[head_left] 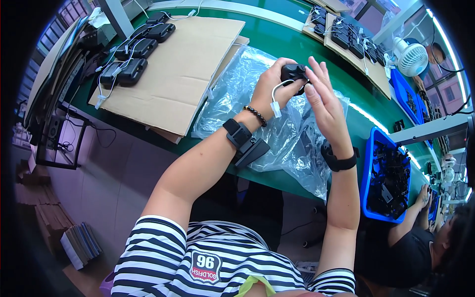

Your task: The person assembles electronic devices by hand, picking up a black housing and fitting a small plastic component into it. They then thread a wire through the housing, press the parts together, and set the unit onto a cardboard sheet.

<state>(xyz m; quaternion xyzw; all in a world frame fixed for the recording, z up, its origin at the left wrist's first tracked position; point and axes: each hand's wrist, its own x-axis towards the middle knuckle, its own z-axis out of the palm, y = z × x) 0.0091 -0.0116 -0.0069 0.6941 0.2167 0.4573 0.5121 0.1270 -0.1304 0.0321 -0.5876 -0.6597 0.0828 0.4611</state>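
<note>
Above the far part of a crumpled clear plastic bag (292,141), my left hand (269,89) is closed around a small black plastic housing (292,72). From that housing a short white cable with a white connector (276,110) hangs down over my left hand. My right hand (327,109) is at the housing's right side, its fingers stretched out and the thumb close to the fingertips of my left hand. Whether the right fingers touch the housing is hard to make out. The housing's underside is hidden by my left hand.
Cardboard sheets (183,64) on the green table (217,27) carry several black housings (133,72) with white cables. More stand on cardboard (378,81) at the far right. A blue bin (368,198) of black parts is at right, near a seated co-worker (410,252) and a fan (411,58).
</note>
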